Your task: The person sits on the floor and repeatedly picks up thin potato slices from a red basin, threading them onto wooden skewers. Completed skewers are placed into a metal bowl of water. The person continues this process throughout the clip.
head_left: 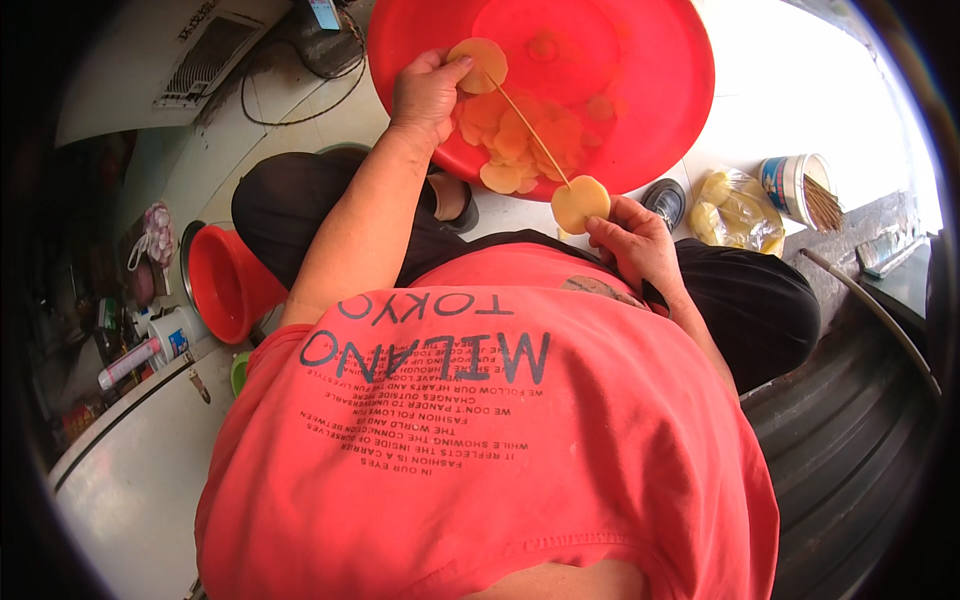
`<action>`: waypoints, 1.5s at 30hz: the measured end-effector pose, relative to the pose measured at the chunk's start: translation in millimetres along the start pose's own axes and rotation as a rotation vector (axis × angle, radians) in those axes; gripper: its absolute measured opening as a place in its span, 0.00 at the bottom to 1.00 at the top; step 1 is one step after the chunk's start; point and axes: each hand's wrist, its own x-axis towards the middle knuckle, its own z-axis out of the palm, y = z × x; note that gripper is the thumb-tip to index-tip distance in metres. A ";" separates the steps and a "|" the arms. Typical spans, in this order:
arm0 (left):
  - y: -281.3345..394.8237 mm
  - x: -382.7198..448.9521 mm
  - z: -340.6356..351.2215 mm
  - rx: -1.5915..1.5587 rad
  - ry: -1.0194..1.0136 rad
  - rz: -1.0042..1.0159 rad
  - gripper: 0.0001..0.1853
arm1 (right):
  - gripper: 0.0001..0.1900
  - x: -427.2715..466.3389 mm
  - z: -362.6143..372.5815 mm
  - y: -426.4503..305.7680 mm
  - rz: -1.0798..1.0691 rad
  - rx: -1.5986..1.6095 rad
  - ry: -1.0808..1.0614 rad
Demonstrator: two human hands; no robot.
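Note:
My left hand (pixel 429 94) pinches a thin round yellow slice, apparently potato (pixel 480 64), between thumb and fingers, over the near left part of a large red plastic basin (pixel 667 97). A thin wooden skewer (pixel 531 129) runs slantwise from this slice to a second round slice (pixel 583 206). My right hand (pixel 634 236) grips that second slice by its lower right edge, just outside the basin's near rim. Whether the skewer's tips pierce the slices is hard to tell. Many loose slices (pixel 517 139) lie heaped in the basin, seemingly in water.
Right of the basin are a clear bag of peeled potatoes (pixel 735 214) and a tipped bucket (pixel 780 184) holding skewers. A smaller red basin (pixel 221 281) stands at left, near bottles. A cable (pixel 300 120) lies on the floor, and a phone (pixel 325 13) is at the top.

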 end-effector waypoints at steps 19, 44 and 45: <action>-2.8 -3.8 5.9 0.046 0.100 0.114 0.12 | 0.12 -1.6 -1.9 -1.6 0.042 -0.052 -0.021; -4.7 -18.3 12.6 -0.111 0.130 -0.028 0.09 | 0.12 -0.6 3.5 -0.8 0.019 -0.143 0.003; -3.4 -19.1 12.2 -0.105 0.094 -0.079 0.10 | 0.12 -0.5 3.7 -0.7 0.028 -0.143 0.007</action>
